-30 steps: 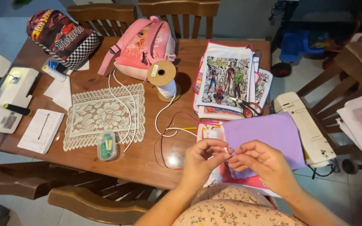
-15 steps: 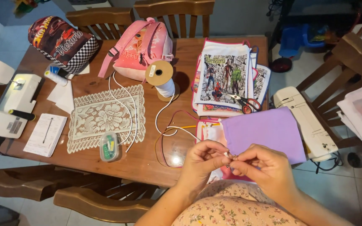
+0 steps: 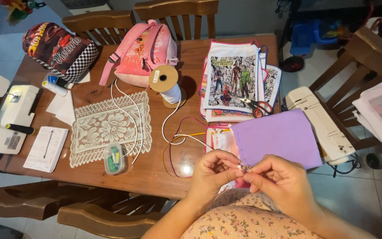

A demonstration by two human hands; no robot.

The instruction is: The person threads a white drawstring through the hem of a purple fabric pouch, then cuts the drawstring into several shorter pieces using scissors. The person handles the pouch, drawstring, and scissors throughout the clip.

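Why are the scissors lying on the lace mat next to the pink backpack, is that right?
Not quite. In the head view the scissors lie on the stack of printed cloth bags, not on the lace mat. The pink backpack does sit near the mat.

Left hand (image 3: 212, 172) and right hand (image 3: 279, 181) meet at the near edge of the worktop (image 3: 155, 172), fingers (image 3: 233, 164) pinched on a small metal piece (image 3: 244, 167). A white cord (image 3: 186, 138) runs from the fingers up to a spool (image 3: 166, 85). Purple fabric (image 3: 284, 137) lies just beyond the fingers, scissors (image 3: 257, 106) farther beyond.
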